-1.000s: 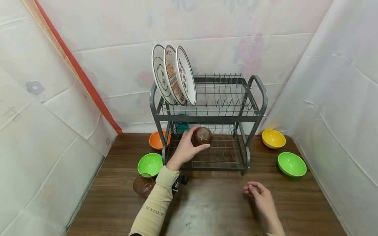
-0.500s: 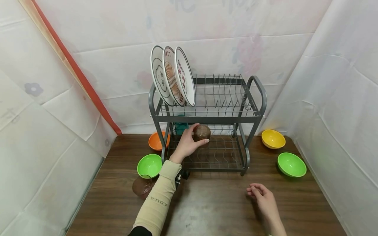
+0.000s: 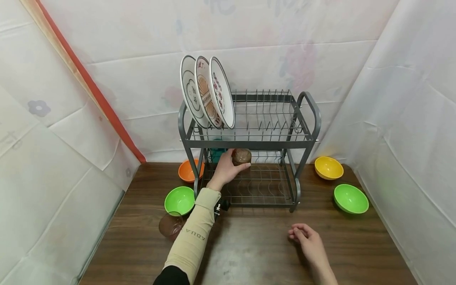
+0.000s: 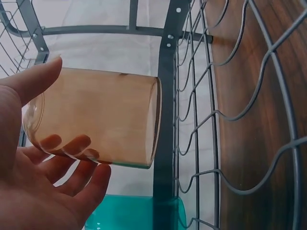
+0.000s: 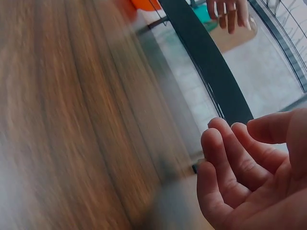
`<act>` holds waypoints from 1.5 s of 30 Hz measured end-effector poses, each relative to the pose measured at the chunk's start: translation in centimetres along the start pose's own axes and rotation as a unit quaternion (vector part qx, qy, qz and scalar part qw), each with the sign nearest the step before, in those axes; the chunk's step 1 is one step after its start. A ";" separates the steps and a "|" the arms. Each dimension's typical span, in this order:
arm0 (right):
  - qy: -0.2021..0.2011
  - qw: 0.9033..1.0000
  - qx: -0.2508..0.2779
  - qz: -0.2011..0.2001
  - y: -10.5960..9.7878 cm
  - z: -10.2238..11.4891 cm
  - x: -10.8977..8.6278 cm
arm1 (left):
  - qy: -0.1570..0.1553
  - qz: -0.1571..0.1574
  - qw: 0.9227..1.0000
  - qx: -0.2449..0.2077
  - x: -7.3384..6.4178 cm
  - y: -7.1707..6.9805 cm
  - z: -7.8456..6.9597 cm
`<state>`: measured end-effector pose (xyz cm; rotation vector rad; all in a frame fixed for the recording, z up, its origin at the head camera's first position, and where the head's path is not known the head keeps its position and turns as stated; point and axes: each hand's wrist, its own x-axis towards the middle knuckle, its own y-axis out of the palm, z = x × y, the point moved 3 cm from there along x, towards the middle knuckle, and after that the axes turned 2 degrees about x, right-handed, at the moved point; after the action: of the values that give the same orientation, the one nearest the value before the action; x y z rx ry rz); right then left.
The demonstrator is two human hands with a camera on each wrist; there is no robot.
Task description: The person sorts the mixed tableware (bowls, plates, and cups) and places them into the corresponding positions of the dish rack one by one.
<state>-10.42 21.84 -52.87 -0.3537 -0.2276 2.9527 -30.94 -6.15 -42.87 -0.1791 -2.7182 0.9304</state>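
Note:
My left hand (image 3: 226,169) grips a brown see-through glass (image 3: 242,157) inside the lower tier of the dish rack (image 3: 249,144). In the left wrist view the thumb lies on one side of the glass (image 4: 103,112) and the fingers on the other, near its base. Its open rim points down at the wire shelf (image 4: 216,112); a gap seems to show between them. A teal glass (image 4: 136,212) stands beside it, partly hidden by the hand. Over the table in front of the rack, my right hand (image 3: 309,243) holds nothing, its fingers loosely curled.
Three plates (image 3: 222,93) stand in the upper tier's left end. Left of the rack are an orange bowl (image 3: 189,171), a green bowl (image 3: 179,200) and another brown glass (image 3: 171,225). A yellow bowl (image 3: 328,168) and a green bowl (image 3: 351,198) sit at right.
The left hand has carried the brown glass slightly farther back and left within the lower tier. My right hand has shifted a little to the left, with nothing in it.

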 end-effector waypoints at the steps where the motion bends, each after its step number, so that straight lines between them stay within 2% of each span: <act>1: -0.004 1.000 0.002 0.003 0.3 0.0 -0.1 | 0.001 -0.003 1.000 -0.003 0.1 0.0 0.1; 11: 0.003 0.999 0.011 0.034 2.7 -0.2 -1.2 | -0.014 -0.009 1.000 0.000 1.0 0.9 0.8; 18: -0.028 0.995 0.024 0.094 5.0 -0.6 -1.9 | -0.023 -0.027 0.999 -0.006 1.4 1.6 1.2; 22: -0.031 0.990 0.023 0.132 6.1 -0.9 -2.4 | -0.026 -0.037 0.999 -0.001 1.7 2.0 1.3; 26: -0.032 0.987 0.021 0.154 6.8 -1.1 -2.6 | -0.028 -0.046 0.998 -0.016 2.1 2.1 1.2; 38: -0.035 0.985 0.009 0.167 7.1 -1.0 -2.7 | -0.023 -0.047 0.998 -0.034 3.7 2.6 1.8; 45: -0.047 0.984 -0.007 0.169 6.9 -1.2 -2.5 | -0.054 -0.047 0.997 -0.032 4.6 3.0 2.2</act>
<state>-8.64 14.84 -54.67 -0.2773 -0.2203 3.3089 -35.85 -4.16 -45.40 -0.0141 -2.8287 0.8516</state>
